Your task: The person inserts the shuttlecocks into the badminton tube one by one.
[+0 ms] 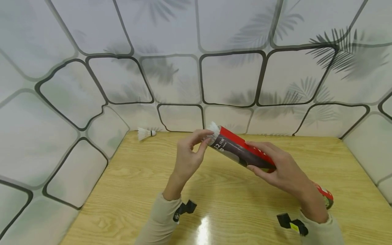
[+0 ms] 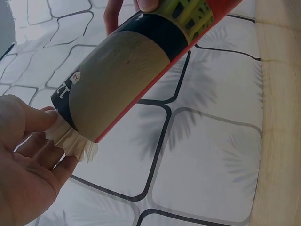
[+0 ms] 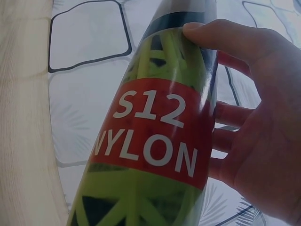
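Observation:
A long printed shuttlecock tube [image 1: 235, 144], red, black and green, slants down to the right above the table. My right hand [image 1: 280, 166] grips it round the middle; in the right wrist view the thumb lies across the tube [image 3: 146, 127] near its "S12 NYLON" label. At the upper end my left hand [image 1: 191, 149] pinches the white skirt of a shuttlecock [image 2: 70, 139] between thumb and fingers. Most of that shuttlecock's skirt shows outside the tube mouth; how far the rest goes in is hidden. The tube's red and green lower end appears beyond the right wrist.
Another white shuttlecock [image 1: 145, 133] lies on its side at the back left of the wooden table [image 1: 128, 180]. Patterned panels [image 1: 229, 78] stand along the table's back and sides. Small black devices [image 1: 185, 208] sit on both sleeves.

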The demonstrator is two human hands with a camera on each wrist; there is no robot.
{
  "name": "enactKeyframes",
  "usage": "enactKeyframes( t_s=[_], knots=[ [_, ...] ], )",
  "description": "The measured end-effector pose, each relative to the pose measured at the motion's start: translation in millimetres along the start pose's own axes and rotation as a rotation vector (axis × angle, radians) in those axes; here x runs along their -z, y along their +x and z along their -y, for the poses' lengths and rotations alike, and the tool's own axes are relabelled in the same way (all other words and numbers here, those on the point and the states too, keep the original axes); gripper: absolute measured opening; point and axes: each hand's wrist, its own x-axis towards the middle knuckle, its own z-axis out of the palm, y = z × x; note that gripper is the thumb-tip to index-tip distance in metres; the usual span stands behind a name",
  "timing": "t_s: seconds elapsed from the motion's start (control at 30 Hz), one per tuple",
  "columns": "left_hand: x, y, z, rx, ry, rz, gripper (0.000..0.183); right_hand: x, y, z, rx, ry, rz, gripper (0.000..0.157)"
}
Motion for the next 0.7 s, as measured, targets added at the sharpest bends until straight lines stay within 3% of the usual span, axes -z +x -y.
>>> enactKeyframes(
  t_s=[0.7],
  knots=[
    [-5.7, -3.1, 8.7, 0.015, -0.058, 0.120, 0.022, 2.3, 0.6, 1.6, -0.005, -0.007, 0.025, 0.074]
  ],
)
